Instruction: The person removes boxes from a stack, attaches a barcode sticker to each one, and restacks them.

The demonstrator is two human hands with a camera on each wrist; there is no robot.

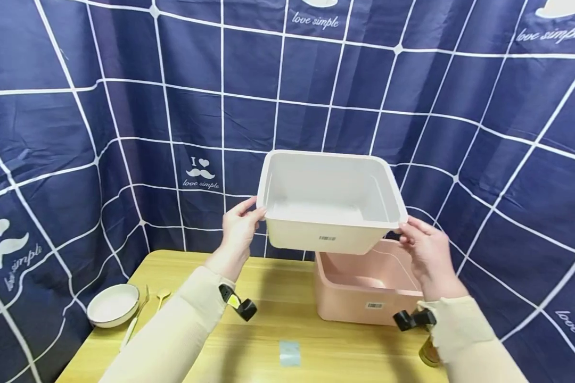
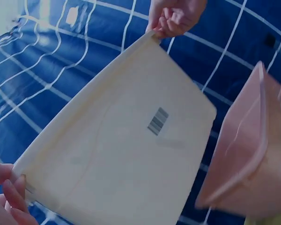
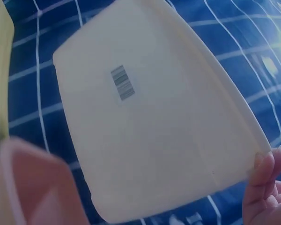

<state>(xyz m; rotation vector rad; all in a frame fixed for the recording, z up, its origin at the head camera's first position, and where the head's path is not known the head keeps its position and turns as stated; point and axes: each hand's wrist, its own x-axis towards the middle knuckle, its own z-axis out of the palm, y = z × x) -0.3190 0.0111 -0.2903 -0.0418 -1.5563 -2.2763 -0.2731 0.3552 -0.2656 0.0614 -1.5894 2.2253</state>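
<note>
A white rectangular plastic bin (image 1: 326,234) is held up in the air, its opening tilted toward me and its inside bare. My left hand (image 1: 237,229) pinches the rim at the left front corner, and my right hand (image 1: 426,250) pinches it at the right front corner. In both wrist views the bin's front wall carries a barcode sticker (image 2: 158,121). Below and to the right, a pink bin (image 1: 342,303) stands on the wooden table (image 1: 249,340), partly overlapped by the white bin and the right hand.
On the table's left are a white bowl (image 1: 113,306), a fork (image 1: 135,322) and a gold spoon (image 1: 162,296). A pale blue patch (image 1: 289,354) lies near the front. A small jar (image 1: 428,354) is partly behind the right sleeve. Blue grid curtains (image 1: 287,80) surround the table.
</note>
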